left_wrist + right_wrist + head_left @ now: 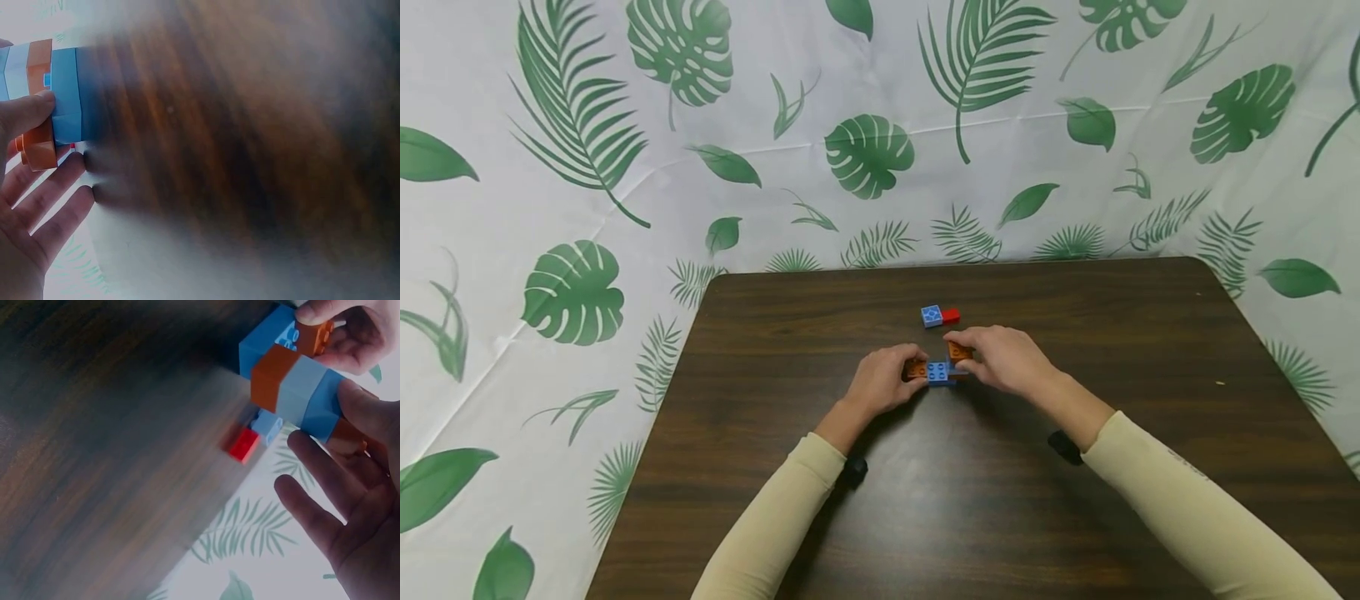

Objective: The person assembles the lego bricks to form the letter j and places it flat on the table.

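Note:
My left hand (880, 379) pinches an orange brick (312, 337) that sits on a studded blue brick (265, 340) low over the tabletop. Thumb and fingers of my right hand (1006, 358) grip a stack of bricks by its upper part. In the right wrist view that stack runs from an orange brick (270, 378) through a light blue brick (301, 390) to a blue brick (324, 406), with another orange brick (345, 437) by the fingers. The stack's lower end is close to the blue brick; whether they are joined I cannot tell.
Just beyond the hands, a light blue patterned brick (932, 316) lies against a red brick (951, 316). The dark wooden table (895, 517) ends at a white leaf-print cloth (865, 225) behind it.

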A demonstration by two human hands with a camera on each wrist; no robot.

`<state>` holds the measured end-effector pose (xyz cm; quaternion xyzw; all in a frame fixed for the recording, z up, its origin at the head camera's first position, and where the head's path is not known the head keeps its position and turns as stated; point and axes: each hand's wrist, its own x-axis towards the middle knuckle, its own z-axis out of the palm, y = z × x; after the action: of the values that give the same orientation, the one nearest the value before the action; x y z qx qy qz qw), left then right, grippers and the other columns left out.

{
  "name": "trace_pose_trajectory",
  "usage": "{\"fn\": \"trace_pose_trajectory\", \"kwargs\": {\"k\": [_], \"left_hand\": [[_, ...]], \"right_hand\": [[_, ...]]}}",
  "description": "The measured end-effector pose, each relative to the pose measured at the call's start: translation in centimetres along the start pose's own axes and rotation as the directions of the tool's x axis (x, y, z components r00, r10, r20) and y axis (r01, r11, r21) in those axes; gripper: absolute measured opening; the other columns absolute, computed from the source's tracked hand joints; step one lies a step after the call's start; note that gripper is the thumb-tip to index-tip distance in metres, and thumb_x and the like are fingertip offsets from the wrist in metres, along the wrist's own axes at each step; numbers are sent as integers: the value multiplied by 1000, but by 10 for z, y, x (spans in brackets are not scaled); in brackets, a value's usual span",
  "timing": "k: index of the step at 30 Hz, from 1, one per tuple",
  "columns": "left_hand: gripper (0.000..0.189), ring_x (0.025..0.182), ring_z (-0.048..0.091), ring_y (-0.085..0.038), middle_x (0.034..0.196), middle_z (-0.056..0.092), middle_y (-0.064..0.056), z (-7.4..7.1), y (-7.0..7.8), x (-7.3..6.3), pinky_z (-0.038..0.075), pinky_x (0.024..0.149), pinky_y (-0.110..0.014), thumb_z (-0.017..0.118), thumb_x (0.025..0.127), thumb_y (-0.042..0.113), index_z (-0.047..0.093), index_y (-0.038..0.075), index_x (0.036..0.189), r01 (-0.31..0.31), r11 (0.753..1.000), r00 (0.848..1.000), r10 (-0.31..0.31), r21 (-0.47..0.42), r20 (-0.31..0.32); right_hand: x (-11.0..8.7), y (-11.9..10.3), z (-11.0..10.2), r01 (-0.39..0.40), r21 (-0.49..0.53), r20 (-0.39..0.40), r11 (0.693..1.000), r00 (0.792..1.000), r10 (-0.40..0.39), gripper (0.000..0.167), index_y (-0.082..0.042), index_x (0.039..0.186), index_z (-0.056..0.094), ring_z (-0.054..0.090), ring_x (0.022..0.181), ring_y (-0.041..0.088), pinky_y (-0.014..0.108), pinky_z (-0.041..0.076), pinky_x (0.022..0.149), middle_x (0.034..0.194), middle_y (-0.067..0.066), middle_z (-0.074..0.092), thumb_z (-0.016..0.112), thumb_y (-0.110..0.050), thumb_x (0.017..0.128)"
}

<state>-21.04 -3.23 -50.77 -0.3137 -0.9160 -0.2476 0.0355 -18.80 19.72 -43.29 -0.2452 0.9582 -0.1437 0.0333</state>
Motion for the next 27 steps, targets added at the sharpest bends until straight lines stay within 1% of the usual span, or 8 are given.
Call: {"fn": "trace_pose_trajectory", "kwargs": {"k": [6, 9, 12, 14, 18, 22, 24, 27], "left_hand": [[32, 87, 63, -13, 108, 69, 6, 0, 0, 0, 52, 78, -36, 78, 85, 33, 70, 20, 113, -3, 1000, 1000, 3, 0, -4], [31, 88, 63, -12, 108, 69, 6, -1, 0, 0, 52, 78, -35, 78, 85, 33, 70, 20, 112, 2, 1000, 1000, -2, 4, -7], [31, 86, 63, -12, 108, 69, 6, -1, 0, 0, 52, 77, -35, 78, 85, 33, 69, 20, 112, 2, 1000, 1000, -2, -2, 3], [31, 86, 63, -12, 108, 69, 6, -1, 0, 0, 52, 77, -35, 78, 85, 33, 69, 20, 113, 5, 1000, 1000, -5, -7, 9], [32, 86, 62, -12, 108, 69, 6, -2, 0, 0, 51, 77, -34, 78, 85, 33, 69, 20, 113, 15, 1000, 1000, -14, -14, 13], [32, 88, 63, -12, 108, 69, 6, -2, 0, 1, 52, 79, -35, 78, 85, 32, 69, 19, 114, 7, 1000, 1000, -7, -11, 11], [32, 90, 64, -13, 109, 69, 5, -2, 0, 1, 52, 80, -35, 78, 85, 32, 70, 19, 114, 0, 1000, 1000, 0, -6, 11], [32, 91, 64, -13, 109, 69, 5, -2, 0, 0, 52, 80, -35, 78, 85, 33, 70, 19, 113, -8, 1000, 1000, 8, -2, 8]], "right_hand": [[-1, 0, 1, 22, -9, -22, 1000, 1000, -22, 54, -13, 139, 58, 66, 102, 28, 47, 54, 81, 129, 9, 63, 74, -25, 89], [-1, -1, 1, 26, -15, -19, 1000, 999, -26, 55, -13, 140, 57, 66, 102, 29, 46, 54, 80, 130, 9, 62, 74, -25, 89], [-1, 0, 0, 17, -16, 19, 1000, 1000, -17, 60, -13, 142, 54, 65, 103, 28, 46, 54, 80, 132, 10, 61, 76, -27, 88], [0, 1, -2, 13, -6, 68, 1000, 998, -12, 64, -13, 145, 51, 64, 105, 28, 47, 53, 82, 134, 10, 60, 76, -29, 87], [4, 8, -12, -45, 125, 191, 991, 981, 20, 68, -15, 148, 47, 61, 109, 29, 49, 49, 90, 134, 11, 59, 74, -35, 89], [9, 20, -22, -101, 312, 281, 945, 960, 10, 66, -11, 146, 48, 58, 115, 31, 51, 45, 96, 131, 11, 60, 70, -40, 91], [10, 25, -24, -96, 365, 292, 926, 956, -16, 63, -9, 143, 51, 58, 117, 31, 50, 45, 96, 130, 10, 61, 68, -41, 92], [14, 31, -25, -83, 409, 243, 909, 970, -21, 52, -9, 138, 57, 57, 118, 29, 50, 45, 97, 129, 9, 62, 62, -39, 96]]}}
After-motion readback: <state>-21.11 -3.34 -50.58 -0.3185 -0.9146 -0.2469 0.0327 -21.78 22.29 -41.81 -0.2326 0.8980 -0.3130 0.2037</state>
